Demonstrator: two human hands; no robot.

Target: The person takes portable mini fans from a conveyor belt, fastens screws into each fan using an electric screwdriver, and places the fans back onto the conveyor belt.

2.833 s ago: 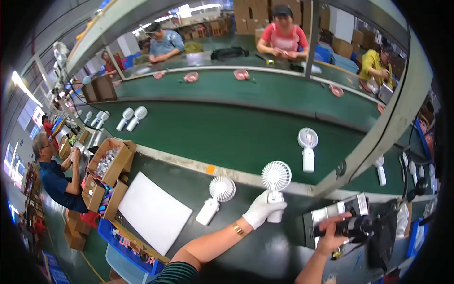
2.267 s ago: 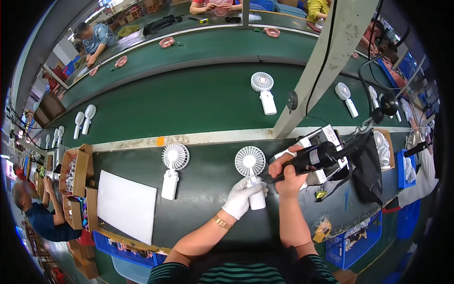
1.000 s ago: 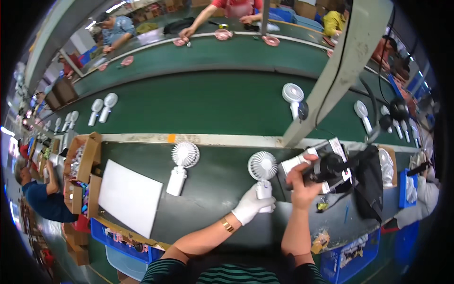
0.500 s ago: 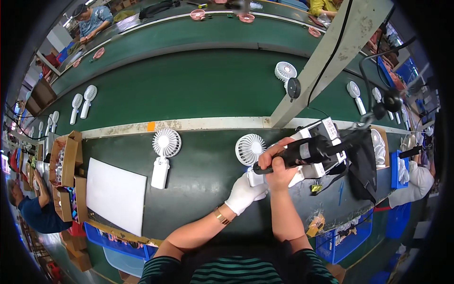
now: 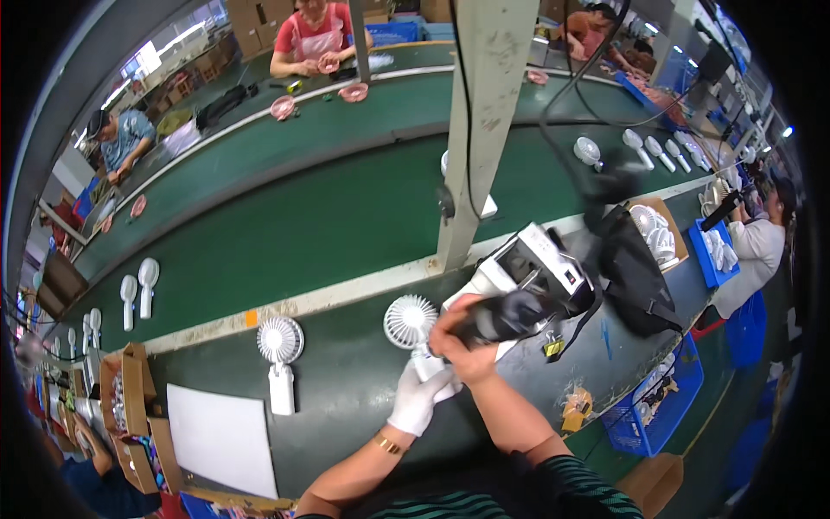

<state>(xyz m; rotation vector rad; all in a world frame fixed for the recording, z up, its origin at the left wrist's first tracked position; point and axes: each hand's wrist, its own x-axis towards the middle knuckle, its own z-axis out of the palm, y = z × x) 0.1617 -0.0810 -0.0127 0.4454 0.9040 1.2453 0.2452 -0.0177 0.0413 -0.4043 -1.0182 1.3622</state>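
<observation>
Factory workers lined a curved, dark green conveyor belt [image 5: 285, 233] that swept from lower left to upper right of the frame, a pale strip marking its near edge. At lower centre, the person's white-gloved left hand [image 5: 419, 398] was wrapped around the handle of a small white handheld fan [image 5: 411, 327] standing upright on the green bench [image 5: 363, 406], while the bare right hand [image 5: 462, 346] gripped a dark power tool [image 5: 510, 313] whose tip met the fan just below its round head. A second white fan [image 5: 278, 355] lay flat just left of them, beside a white sheet [image 5: 220, 437]. A grey post [image 5: 475, 121] rose through the centre. More white fans [image 5: 138, 290] rode the belt at far left, and cardboard boxes [image 5: 130, 406] sat at the lower left edge. Other workers sat along the top and right edges.
</observation>
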